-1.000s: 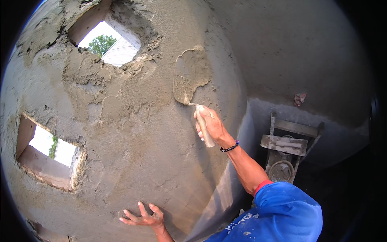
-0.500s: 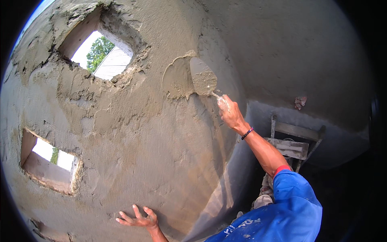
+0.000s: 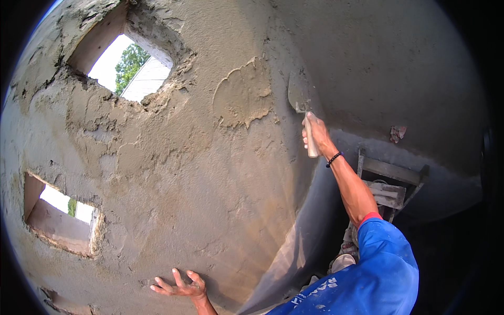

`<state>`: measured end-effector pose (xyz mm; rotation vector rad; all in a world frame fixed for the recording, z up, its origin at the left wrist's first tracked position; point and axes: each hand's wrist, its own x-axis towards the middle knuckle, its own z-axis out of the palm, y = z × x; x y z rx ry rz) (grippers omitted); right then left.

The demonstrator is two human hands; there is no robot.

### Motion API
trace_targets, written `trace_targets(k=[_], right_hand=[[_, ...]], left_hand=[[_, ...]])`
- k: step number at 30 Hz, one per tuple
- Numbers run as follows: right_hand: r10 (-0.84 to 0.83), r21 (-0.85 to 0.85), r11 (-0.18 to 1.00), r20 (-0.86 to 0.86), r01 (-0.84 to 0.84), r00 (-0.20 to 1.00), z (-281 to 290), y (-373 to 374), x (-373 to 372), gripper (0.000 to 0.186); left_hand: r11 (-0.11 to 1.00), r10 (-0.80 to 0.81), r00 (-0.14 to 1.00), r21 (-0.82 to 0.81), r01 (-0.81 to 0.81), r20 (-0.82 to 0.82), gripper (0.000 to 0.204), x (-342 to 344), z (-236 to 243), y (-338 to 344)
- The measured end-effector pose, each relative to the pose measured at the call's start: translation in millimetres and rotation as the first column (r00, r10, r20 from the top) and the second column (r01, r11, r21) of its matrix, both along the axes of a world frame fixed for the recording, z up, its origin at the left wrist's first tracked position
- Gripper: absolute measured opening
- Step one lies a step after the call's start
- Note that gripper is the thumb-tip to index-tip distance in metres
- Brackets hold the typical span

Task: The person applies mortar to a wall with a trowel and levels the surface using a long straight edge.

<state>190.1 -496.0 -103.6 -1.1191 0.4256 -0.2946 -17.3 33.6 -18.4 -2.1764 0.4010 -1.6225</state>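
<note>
My right hand [image 3: 317,135] is closed around the wooden handle of a trowel [image 3: 300,93]. Its mortar-smeared blade lies against or close to the wall near the inner corner; whether it touches I cannot tell. Left of the blade, a raised patch of wet mortar [image 3: 242,94] clings to the rough grey plastered wall [image 3: 199,194], with ragged lower and right edges. Low on the same wall rests my left hand [image 3: 182,284], fingers spread and holding nothing.
Two square openings pierce the wall: an upper one [image 3: 97,44] with crumbly edges and a lower one [image 3: 60,226]. At right stand a wooden frame [image 3: 391,170] and a mortar-stained board [image 3: 386,194]. A crumpled reddish scrap [image 3: 397,134] lies beyond them.
My right hand and the trowel have moved right, off the mortar patch toward the corner. The patch now shows whole on the wall. My left hand has stayed in place.
</note>
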Motion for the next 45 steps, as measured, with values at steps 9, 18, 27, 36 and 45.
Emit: trace_targets(k=[9,18,27,36,45], right_hand=[[0.260,-0.497,0.868,0.422,-0.018,0.868,85.0,117.0,-49.6,0.046],[0.003,-0.346,0.934,0.242,0.084,0.970,15.7,54.4,-5.4,0.054],[0.185,0.197,0.952,0.238,-0.234,0.954,4.6,97.9,-40.3,0.046],[0.305,-0.469,0.879,0.413,-0.087,0.858,-8.5,186.4,-95.8,0.048],[0.255,0.020,0.957,0.419,-0.289,0.872,83.3,85.4,-39.2,0.052]], left_hand=[[1.000,0.000,1.000,0.011,0.000,-0.009,0.044,0.7,-1.2,-0.6],[0.999,-0.040,0.999,0.013,0.040,-0.005,0.042,-0.1,3.4,-6.1],[1.000,0.000,1.000,0.024,0.000,0.000,0.043,-1.4,0.7,-5.3],[1.000,-0.022,1.000,0.022,0.021,0.018,0.041,1.1,-0.4,-5.7],[1.000,-0.027,0.999,0.012,0.027,0.019,0.041,1.3,-2.1,-3.3]])
